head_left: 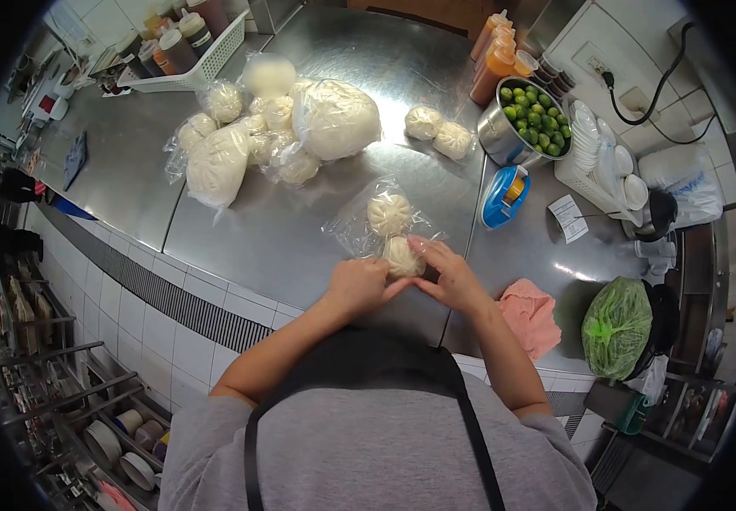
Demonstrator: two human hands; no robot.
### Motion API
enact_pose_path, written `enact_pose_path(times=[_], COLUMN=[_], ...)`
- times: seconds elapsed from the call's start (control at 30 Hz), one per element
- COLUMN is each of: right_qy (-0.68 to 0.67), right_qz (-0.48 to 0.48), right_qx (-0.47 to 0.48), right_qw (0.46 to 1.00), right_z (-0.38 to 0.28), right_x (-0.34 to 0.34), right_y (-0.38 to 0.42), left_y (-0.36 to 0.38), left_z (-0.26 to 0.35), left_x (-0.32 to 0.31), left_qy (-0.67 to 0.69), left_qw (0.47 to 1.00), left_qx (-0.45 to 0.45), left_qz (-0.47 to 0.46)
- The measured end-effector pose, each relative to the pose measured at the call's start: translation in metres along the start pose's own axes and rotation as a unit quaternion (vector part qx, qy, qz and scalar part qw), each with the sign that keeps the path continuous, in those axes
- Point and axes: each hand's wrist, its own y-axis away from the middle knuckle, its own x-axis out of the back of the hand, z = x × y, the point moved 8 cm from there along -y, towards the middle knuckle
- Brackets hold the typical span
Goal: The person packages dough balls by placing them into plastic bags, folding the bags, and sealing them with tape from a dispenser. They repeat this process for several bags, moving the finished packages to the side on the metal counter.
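On the steel counter in front of me lies a clear plastic bag (349, 223) with two pale round buns. The upper bun (388, 213) sits in the bag, and the lower bun (403, 256) is between my hands. My left hand (362, 283) is curled at the lower bun's left side, its fingers closed on the bag's edge. My right hand (446, 274) holds the same bun from the right, fingers over its top and thumb low. The two thumbs nearly meet below it.
Bagged buns and dough (334, 119) lie at the back left, two more buns (438, 133) at the back. A pot of limes (504, 136), a blue tape dispenser (498, 200), a paper slip (568, 218), a pink cloth (529, 318) and a green bag (616, 328) are at right.
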Motion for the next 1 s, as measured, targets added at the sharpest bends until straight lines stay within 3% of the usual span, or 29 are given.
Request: enact_pose_path(times=[0.17, 0.27, 0.33, 0.47, 0.53, 0.57, 0.63, 0.67, 0.73, 0.87, 0.93, 1.0], right_qy=[-0.005, 0.037, 0.047, 0.061, 0.069, 0.069, 0.128, 0.13, 0.129, 0.083, 0.071, 0.112], right_qz=[-0.038, 0.002, 0.09, 0.132, 0.127, 0.126, 0.031, 0.031, 0.118, 0.151, 0.217, 0.158], right_qx=[0.006, 0.051, -0.011, -0.022, 0.068, 0.071, -0.036, -0.034, 0.024, 0.01, 0.043, -0.019], right_qw=[0.999, 0.998, 0.995, 0.989, 0.987, 0.987, 0.991, 0.99, 0.984, 0.985, 0.973, 0.981], right_z=[-0.001, -0.008, -0.005, -0.01, -0.015, -0.013, -0.007, -0.005, -0.015, -0.031, -0.041, -0.022], right_x=[-0.014, -0.029, -0.027, -0.041, -0.048, -0.051, -0.063, -0.067, -0.064, -0.053, -0.044, -0.054], right_y=[-0.018, -0.032, -0.045, -0.054, -0.057, -0.057, -0.066, -0.07, -0.079, -0.087, -0.08, -0.083], left_y=[0.012, 0.02, 0.021, 0.028, 0.032, 0.033, 0.032, 0.029, 0.024, 0.023, 0.026, 0.023], left_z=[0.001, 0.014, 0.016, 0.001, -0.004, -0.003, -0.001, 0.0, 0.005, 0.033, 0.037, 0.014], left_x=[0.007, 0.014, 0.015, 0.016, 0.019, 0.018, 0.018, 0.021, 0.028, 0.062, 0.063, 0.043], left_qy=[0.028, 0.014, 0.01, 0.025, 0.024, 0.015, 0.006, 0.015, 0.024, 0.04, 0.054, 0.088], left_qw=[0.995, 0.994, 0.993, 0.992, 0.989, 0.99, 0.989, 0.986, 0.982, 0.973, 0.968, 0.978], left_qx=[-0.05, -0.069, -0.072, -0.053, -0.055, -0.068, -0.082, -0.093, -0.105, -0.154, -0.174, -0.113], left_qz=[0.081, 0.087, 0.09, 0.111, 0.132, 0.126, 0.123, 0.138, 0.154, 0.17, 0.17, 0.152])
